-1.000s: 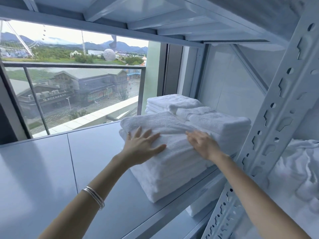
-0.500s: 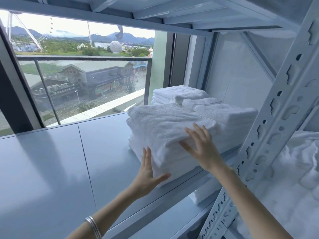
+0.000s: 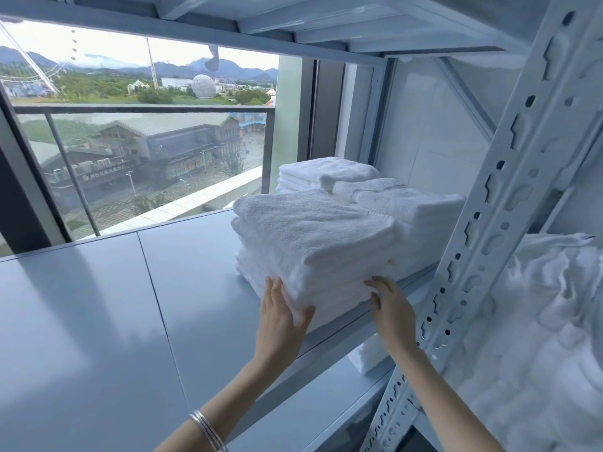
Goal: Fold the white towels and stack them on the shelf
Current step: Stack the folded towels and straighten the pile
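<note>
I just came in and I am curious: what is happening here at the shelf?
A person is straightening a stack of folded white towels on a grey metal shelf. The left hand and right hand press flat against its front edge. Two more folded white piles sit behind it. Unfolded white linen lies at right.

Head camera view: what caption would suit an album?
Both hands, left and right, press the front stack of folded towels on the shelf.

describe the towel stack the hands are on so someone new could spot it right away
On the grey metal shelf by the window, three stacks of folded white towels sit at the right end. It is the front stack, nearest the shelf's edge, the only one with the left hand and right hand against it.
</note>
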Demonstrator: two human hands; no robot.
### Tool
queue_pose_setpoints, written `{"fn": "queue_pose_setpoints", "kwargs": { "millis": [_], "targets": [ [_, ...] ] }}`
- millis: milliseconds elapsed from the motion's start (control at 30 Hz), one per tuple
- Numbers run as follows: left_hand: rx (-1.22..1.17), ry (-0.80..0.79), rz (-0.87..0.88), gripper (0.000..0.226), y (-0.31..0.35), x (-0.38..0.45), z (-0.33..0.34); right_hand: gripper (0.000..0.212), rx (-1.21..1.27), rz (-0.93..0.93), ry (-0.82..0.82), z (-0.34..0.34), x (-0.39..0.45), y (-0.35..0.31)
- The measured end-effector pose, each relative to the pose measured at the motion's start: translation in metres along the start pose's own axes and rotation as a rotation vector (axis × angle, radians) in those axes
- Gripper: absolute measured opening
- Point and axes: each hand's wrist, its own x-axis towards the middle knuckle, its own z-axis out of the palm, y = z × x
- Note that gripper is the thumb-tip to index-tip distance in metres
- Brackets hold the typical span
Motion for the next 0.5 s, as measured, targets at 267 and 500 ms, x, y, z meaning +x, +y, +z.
{"fn": "queue_pose_setpoints", "kwargs": {
  "millis": [267, 500],
  "targets": [
    [-0.091, 0.087, -0.141, 0.058, 0.018, 0.010, 0.008, 0.023, -0.193, -0.116, -0.020, -0.013, 0.027, -0.003],
    [-0.110, -0.048, -0.132, 0.055, 0.013, 0.012, 0.001, 0.019, -0.194, -0.155, -0.010, -0.009, 0.027, 0.002]
  ]
}}
